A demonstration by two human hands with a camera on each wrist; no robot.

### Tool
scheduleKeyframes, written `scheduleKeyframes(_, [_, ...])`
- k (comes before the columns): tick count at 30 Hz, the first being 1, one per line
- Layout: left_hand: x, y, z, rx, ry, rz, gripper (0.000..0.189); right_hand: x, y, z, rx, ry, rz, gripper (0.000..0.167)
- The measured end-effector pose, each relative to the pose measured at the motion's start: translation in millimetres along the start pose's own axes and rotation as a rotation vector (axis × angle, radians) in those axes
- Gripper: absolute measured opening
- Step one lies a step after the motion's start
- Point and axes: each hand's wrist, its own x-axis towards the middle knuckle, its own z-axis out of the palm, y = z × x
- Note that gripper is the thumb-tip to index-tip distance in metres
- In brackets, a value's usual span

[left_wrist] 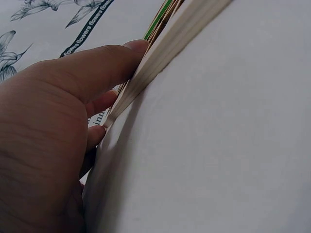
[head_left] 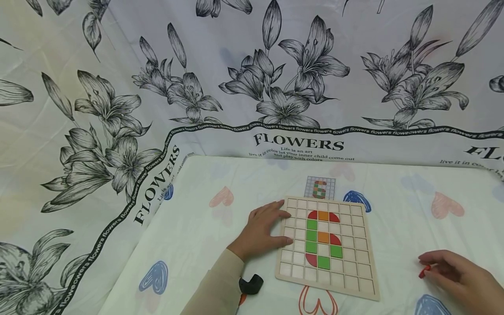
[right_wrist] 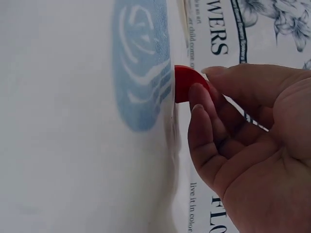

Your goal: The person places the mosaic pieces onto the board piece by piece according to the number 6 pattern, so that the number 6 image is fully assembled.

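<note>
A wooden grid board [head_left: 356,280] lies on the bed-like covered surface. Red rounded tiles, orange squares and green squares [head_left: 311,236] sit in some of its cells. My left hand [head_left: 257,232] rests at the board's left side, its thumb and fingertips touching the wooden edge [left_wrist: 160,53] with the fingers spread. Off to the right of the board, my right hand [head_left: 462,278] pinches a red quarter-circle tile [right_wrist: 187,83] between thumb and fingers, close to the cloth. Just behind the board lies a small pattern card [head_left: 331,188] showing a similar coloured figure on a grid, its lower edge meeting the board.
A black curved object [head_left: 251,285] with an orange part lies by the left forearm. White cloth [head_left: 197,210] printed with hearts covers the surface. Behind it hangs a flower-printed curtain [head_left: 236,109].
</note>
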Motion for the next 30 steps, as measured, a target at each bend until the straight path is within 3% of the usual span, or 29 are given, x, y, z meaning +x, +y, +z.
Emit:
scheduleKeyframes(6, [-0.4, 2.3, -1.0, -0.002, -0.004, -0.009, 0.063, 1.8, -5.6, 1.5, -0.014, -0.037, 0.078, 0.025])
scheduleKeyframes(19, [-0.8, 2.3, -1.5, -0.002, -0.003, -0.007, 0.063, -2.7, -1.6, 6.3, 0.056, 0.036, -0.019, 0.027])
scheduleKeyframes(25, [-0.9, 2.1, -1.7, -0.01, -0.003, -0.007, 0.063, -1.6, -2.8, 7.0, -0.014, -0.046, 0.058, 0.022])
scheduleKeyframes(30, [-1.2, 1.8, -1.6, -0.013, -0.004, -0.012, 0.063, 1.5, -3.5, 8.7, -0.013, -0.074, 0.037, 0.027])
